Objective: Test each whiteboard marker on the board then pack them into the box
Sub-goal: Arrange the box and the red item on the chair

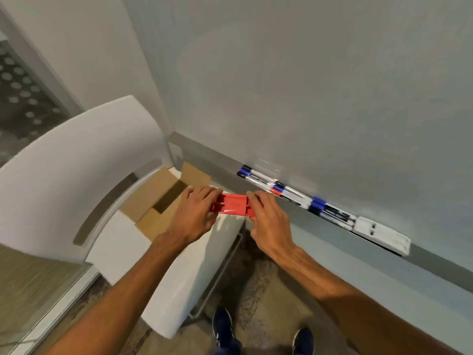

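A flat red plastic holder point(234, 206) hangs in the air between both hands, over the seat's right edge. My left hand point(195, 213) grips its left end and my right hand point(268, 217) pinches its right end. An open cardboard box point(163, 201) sits on the white chair seat point(179, 278), just left of my left hand. Several whiteboard markers point(294, 194) with blue, black and red caps lie in a row on the board's tray point(435, 262). The whiteboard point(320, 85) fills the upper right.
A white eraser point(381, 234) rests on the tray at the right end of the markers. The white chair's backrest point(71, 170) curves at the left. My dark shoes point(225, 326) stand on a mottled floor below. A glass wall runs along the far left.
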Demonstrator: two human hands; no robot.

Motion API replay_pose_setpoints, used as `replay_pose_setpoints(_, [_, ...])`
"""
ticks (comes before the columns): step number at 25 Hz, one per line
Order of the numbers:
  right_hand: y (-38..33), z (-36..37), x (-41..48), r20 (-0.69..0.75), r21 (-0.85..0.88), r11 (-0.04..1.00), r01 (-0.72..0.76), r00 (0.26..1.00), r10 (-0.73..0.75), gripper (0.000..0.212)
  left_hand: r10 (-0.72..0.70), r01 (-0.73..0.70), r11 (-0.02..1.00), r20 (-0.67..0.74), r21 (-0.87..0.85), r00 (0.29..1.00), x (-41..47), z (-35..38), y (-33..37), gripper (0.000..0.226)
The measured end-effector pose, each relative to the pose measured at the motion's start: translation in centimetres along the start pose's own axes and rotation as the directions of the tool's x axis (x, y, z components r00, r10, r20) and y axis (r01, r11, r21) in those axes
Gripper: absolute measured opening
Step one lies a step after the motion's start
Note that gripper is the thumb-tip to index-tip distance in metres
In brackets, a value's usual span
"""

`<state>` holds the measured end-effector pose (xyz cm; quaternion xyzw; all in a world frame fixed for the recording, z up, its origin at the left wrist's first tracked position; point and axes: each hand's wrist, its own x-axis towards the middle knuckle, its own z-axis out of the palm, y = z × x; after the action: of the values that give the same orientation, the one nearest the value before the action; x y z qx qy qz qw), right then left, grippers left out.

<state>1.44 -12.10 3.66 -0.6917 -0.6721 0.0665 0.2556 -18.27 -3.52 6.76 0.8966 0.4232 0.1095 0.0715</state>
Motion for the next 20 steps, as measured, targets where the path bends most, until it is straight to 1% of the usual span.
replay_pose_setpoints(4, [6.4, -4.6, -3.2, -0.04, -0.078, 0.995, -0.066, 0.997, 0.063, 0.081, 0.142, -0.142, 0.99, 0.016, -0.025, 0.99, 3.4, 2.3, 6.7, 0.062])
replay_pose_setpoints(7, [11.0, -7.9, -6.0, -0.068, -0.128, 0.986, -0.106, 0.993, 0.098, 0.072, 0.235, -0.232, 0.971, 0.04, -0.053, 0.971, 5.6, 4.1, 12.3, 0.065])
replay_pose_setpoints(12, [18.4, -12.8, -11.2, -0.107, -0.172, 0.963, -0.206, 0.976, 0.19, 0.065, 0.3, -0.298, 0.951, 0.019, -0.082, 0.954, 7.5, 7.3, 22.1, 0.07])
replay_pose_setpoints(15, [22.2, -15.6, -14.4, -0.133, -0.235, 0.933, -0.271, 0.96, 0.245, 0.064, 0.352, -0.348, 0.932, 0.02, -0.102, 0.936, 8.6, 9.3, 27.4, 0.059])
replay_pose_setpoints(17, [24.8, -17.2, -16.5, -0.141, -0.231, 0.914, -0.334, 0.941, 0.308, 0.066, 0.379, -0.373, 0.919, 0.029, -0.13, 0.925, 9.3, 10.8, 31.0, 0.053])
replay_pose_setpoints(20, [28.4, -19.0, -19.6, -0.147, -0.208, 0.89, -0.407, 0.912, 0.383, 0.069, 0.407, -0.392, 0.905, 0.066, -0.168, 0.911, 10.2, 13.1, 35.9, 0.055])
